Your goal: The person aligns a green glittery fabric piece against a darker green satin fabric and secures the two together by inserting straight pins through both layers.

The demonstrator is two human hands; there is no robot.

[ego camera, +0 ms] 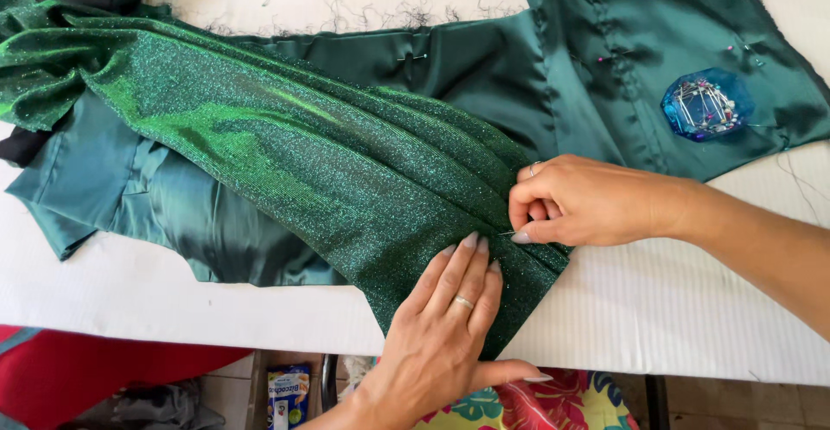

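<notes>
A glittery green fabric (285, 149) lies pleated over dark green satin (484, 67) on a white table (674, 309). My left hand (445, 326) presses flat on the glittery pleats near the table's front edge, fingers together, a ring on one finger. My right hand (579, 201) pinches a thin pin at the fold, just above my left fingertips. The pin's tip points left into the pleat.
A blue pin holder (705, 104) full of pins rests on the satin at the upper right. Loose pins stick in the satin near it. Below the table edge are red cloth (104, 369), a small blue packet (288, 393) and a floral fabric (536, 400).
</notes>
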